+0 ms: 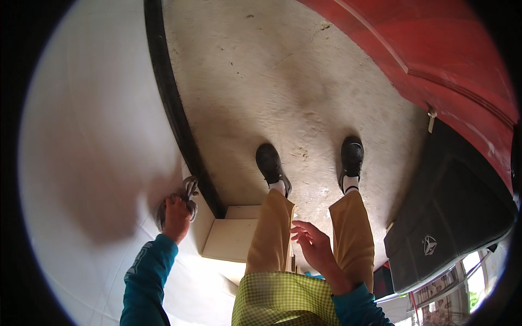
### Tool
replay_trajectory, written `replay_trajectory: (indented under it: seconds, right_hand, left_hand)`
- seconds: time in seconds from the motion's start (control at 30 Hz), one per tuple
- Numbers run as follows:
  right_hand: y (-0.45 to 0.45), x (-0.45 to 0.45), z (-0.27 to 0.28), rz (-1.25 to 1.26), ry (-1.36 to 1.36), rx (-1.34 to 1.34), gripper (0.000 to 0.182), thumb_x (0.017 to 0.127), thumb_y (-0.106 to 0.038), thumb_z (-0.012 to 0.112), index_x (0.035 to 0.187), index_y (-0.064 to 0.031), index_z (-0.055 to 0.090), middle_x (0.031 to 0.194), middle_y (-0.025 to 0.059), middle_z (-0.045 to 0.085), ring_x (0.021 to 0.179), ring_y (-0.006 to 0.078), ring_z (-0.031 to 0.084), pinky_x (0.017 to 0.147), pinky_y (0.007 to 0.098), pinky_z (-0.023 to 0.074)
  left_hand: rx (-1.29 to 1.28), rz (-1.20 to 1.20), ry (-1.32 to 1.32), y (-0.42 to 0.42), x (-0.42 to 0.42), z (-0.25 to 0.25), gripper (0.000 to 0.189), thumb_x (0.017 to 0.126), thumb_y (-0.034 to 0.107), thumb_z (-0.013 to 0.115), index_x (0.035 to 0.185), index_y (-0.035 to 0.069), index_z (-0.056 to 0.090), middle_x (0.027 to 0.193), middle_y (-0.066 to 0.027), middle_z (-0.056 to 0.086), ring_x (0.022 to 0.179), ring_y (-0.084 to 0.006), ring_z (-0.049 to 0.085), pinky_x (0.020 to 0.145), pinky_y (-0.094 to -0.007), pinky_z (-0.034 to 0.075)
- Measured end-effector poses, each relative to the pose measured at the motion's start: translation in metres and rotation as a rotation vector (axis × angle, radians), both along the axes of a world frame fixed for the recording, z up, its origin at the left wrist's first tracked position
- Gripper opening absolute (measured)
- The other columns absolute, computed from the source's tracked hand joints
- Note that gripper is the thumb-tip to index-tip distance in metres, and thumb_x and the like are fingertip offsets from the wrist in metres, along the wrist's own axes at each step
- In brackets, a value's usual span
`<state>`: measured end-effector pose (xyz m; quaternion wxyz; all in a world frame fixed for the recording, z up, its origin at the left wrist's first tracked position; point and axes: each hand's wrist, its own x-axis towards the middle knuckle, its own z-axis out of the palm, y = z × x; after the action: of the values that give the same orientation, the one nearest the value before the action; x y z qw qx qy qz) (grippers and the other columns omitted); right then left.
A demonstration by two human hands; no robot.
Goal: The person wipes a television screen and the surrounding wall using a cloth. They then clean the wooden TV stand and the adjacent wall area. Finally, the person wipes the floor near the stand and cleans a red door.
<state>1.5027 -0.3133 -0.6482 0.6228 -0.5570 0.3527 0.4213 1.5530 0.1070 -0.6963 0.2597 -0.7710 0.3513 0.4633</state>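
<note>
My left hand [176,218] grips a crumpled grey cloth [191,186] and holds it against the white wall [94,134], close above the black skirting strip [175,102]. Part of the cloth hides under my fingers. My right hand [314,246] hangs in the air before my legs, its fingers loosely bent and apart, with nothing in it. Below it shows a yellow-green checked apron [285,293] over tan trousers [269,232].
I stand in black shoes [351,157] on a rough concrete floor [253,81]. Beside my left leg is a pale box-like piece [230,240] at the wall. To the right stand a large red panel [452,45] and a black padded item [452,203] with a white emblem.
</note>
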Motion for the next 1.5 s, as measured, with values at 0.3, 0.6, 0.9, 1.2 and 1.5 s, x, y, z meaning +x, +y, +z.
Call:
replay_trajectory:
  seconds: [0.3, 0.6, 0.9, 1.2, 1.5]
  right_hand:
    - [0.001, 0.0, 0.001, 0.005, -0.057, 0.013, 0.033, 0.091, -0.001, 0.051, 0.124, -0.0042, 0.055, 0.103, 0.0136, 0.068, 0.087, 0.0198, 0.068, 0.079, 0.0319, 0.0541]
    - [-0.001, -0.002, -0.006, 0.038, 0.019, -0.035, 0.029, 0.092, -0.004, 0.052, 0.12, -0.0013, 0.057, 0.101, 0.0145, 0.068, 0.086, 0.019, 0.069, 0.076, 0.0299, 0.0539]
    - [0.002, 0.001, -0.005, 0.06, -0.094, 0.001, 0.028, 0.095, -0.011, 0.051, 0.12, 0.0014, 0.057, 0.099, 0.0156, 0.068, 0.083, 0.0199, 0.068, 0.074, 0.0298, 0.0542]
    - [0.0, 0.006, -0.009, 0.048, -0.131, -0.023, 0.028, 0.096, -0.012, 0.051, 0.12, 0.0012, 0.057, 0.1, 0.0156, 0.069, 0.083, 0.0202, 0.069, 0.075, 0.0296, 0.0546]
    - [-0.001, -0.029, -0.03, 0.017, -0.124, -0.086, 0.028, 0.092, -0.011, 0.052, 0.119, -0.004, 0.059, 0.095, 0.0071, 0.068, 0.078, 0.012, 0.065, 0.067, 0.0245, 0.0505]
  left_hand:
    - [0.109, 0.118, 0.133, 0.001, -0.1, -0.056, 0.032, 0.084, 0.022, 0.054, 0.11, 0.012, 0.071, 0.116, -0.0089, 0.062, 0.118, -0.0255, 0.048, 0.104, -0.0472, 0.029]
    - [0.069, 0.1, 0.169, -0.008, -0.045, 0.031, 0.024, 0.075, 0.019, 0.059, 0.093, 0.011, 0.073, 0.104, -0.0093, 0.062, 0.111, -0.0273, 0.05, 0.096, -0.0448, 0.036]
    - [-0.141, 0.538, -0.134, -0.042, 0.093, 0.254, 0.022, 0.079, 0.015, 0.056, 0.095, 0.008, 0.069, 0.105, -0.0079, 0.061, 0.114, -0.0289, 0.05, 0.101, -0.048, 0.033]
    - [-0.09, 0.062, -0.823, -0.017, 0.289, 0.209, 0.035, 0.074, -0.002, 0.063, 0.108, 0.003, 0.068, 0.127, -0.0127, 0.057, 0.128, -0.0293, 0.045, 0.107, -0.0463, 0.031]
    - [-0.259, 0.498, -0.533, -0.003, 0.086, 0.184, 0.024, 0.083, 0.002, 0.052, 0.107, 0.0, 0.057, 0.107, -0.0186, 0.057, 0.105, -0.0344, 0.051, 0.1, -0.0468, 0.036]
